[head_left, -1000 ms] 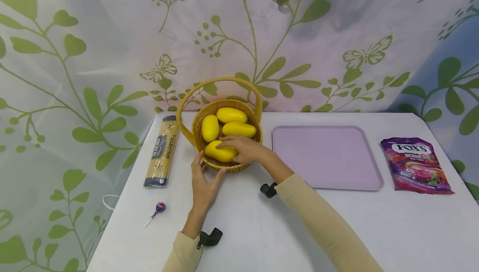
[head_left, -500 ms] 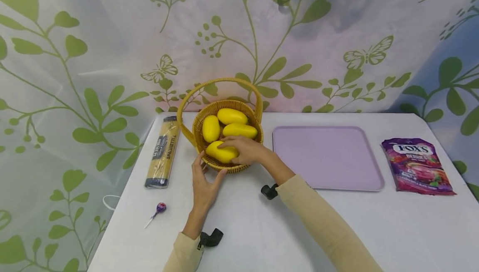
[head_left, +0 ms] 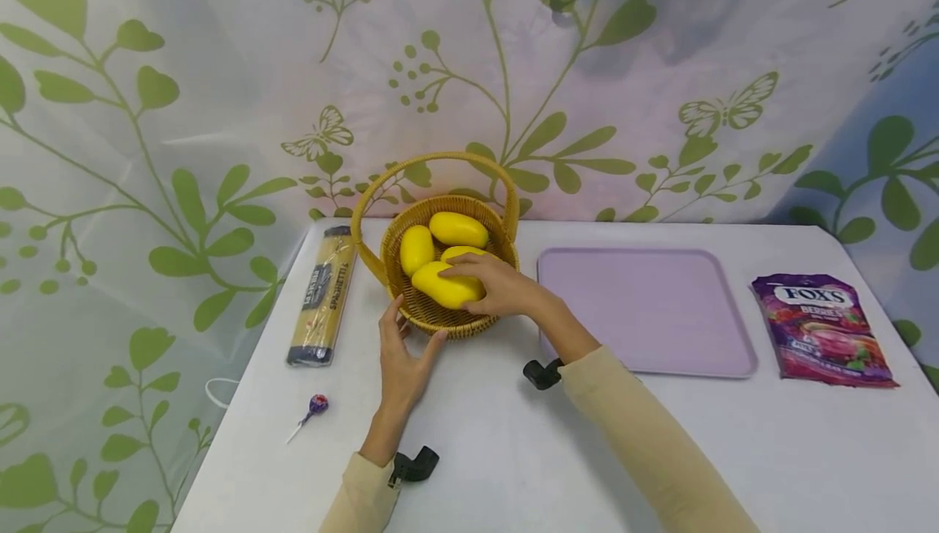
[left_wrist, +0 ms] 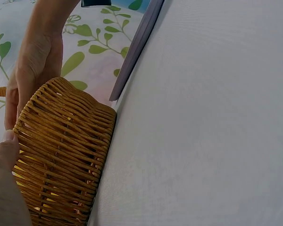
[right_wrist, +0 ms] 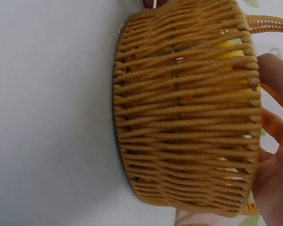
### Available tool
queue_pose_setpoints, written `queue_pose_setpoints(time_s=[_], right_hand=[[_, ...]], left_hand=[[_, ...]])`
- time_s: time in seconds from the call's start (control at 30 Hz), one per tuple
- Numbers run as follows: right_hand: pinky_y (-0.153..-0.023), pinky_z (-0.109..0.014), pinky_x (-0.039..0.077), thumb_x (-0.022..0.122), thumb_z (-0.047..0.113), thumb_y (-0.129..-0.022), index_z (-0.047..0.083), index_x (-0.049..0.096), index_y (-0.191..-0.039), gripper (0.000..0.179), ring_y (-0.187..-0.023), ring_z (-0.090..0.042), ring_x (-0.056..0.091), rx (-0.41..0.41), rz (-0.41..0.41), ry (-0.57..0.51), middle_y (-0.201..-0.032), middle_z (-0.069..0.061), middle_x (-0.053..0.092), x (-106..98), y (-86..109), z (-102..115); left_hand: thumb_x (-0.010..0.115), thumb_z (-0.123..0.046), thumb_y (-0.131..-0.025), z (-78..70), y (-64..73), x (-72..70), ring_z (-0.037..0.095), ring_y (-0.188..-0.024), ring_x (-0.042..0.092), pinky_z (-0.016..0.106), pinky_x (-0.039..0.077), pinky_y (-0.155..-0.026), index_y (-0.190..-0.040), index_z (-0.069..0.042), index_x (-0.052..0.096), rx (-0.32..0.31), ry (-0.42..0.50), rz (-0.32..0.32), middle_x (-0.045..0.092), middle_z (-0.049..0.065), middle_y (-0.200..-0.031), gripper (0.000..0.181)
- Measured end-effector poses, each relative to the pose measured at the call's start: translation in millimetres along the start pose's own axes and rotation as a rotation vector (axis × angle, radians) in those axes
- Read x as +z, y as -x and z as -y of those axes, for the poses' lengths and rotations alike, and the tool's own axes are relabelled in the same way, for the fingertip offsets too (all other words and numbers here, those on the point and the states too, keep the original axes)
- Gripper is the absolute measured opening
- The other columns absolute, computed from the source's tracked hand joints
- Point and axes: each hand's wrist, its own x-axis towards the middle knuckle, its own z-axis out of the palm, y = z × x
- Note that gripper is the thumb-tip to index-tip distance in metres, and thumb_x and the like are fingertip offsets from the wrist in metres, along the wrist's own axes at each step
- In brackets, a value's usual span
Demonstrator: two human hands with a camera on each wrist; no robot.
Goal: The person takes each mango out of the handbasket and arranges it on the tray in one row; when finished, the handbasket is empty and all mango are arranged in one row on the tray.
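A yellow mango (head_left: 446,287) is in the grasp of my right hand (head_left: 504,284), its thumb and fingers curled over the fruit's right end. It is raised over the front part of the wicker basket (head_left: 416,305). Behind it in the basket lie further mangoes: one at the left (head_left: 417,249), one at the back (head_left: 458,229), and one partly covered by my right hand (head_left: 462,253). My left hand (head_left: 402,366) holds the basket's front left side, fingers at the rim and thumb at the front. In the left wrist view the thumb (left_wrist: 7,149) presses near the basket's edge.
A lilac tray (head_left: 645,309) lies right of the basket, with a purple candy bag (head_left: 822,329) beyond it. Left of the basket are a spaghetti pack (head_left: 323,297) and a lollipop (head_left: 317,405). The basket's tall handle (head_left: 433,156) arches up close to the patterned backdrop.
My right hand has lifted the front mango and moved it slightly right and back, now overlapping the mango behind it. My left hand stays at the basket.
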Motion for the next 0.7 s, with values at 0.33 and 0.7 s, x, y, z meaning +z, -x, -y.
queue_pose_setpoints(time_s=[0.33,0.7], right_hand=[[-0.110,-0.056,0.038,0.075,0.016,-0.086,0.019,0.057,-0.138,0.056,-0.138,-0.034,0.040,-0.008,-0.197,-0.028,-0.151,-0.009,0.044,-50.0,36.8,12.5],[-0.080,-0.041,0.051,0.080,0.007,-0.079,0.015,0.060,-0.135,0.060,-0.126,-0.030,0.048,0.122,-0.489,0.006,-0.149,-0.007,0.045,-73.4,109.8,-10.0]], left_hand=[[0.079,-0.032,-0.083,3.1,1.1,1.2,0.039,-0.126,0.050,0.052,0.048,-0.099,-0.153,-0.017,0.026,0.021,0.000,-0.009,0.038,0.018,-0.148,0.089],[0.078,-0.032,-0.084,0.3,0.8,0.4,0.039,-0.127,0.049,0.051,0.048,-0.100,-0.151,-0.007,0.028,0.013,0.004,0.001,0.037,0.019,-0.148,0.088]])
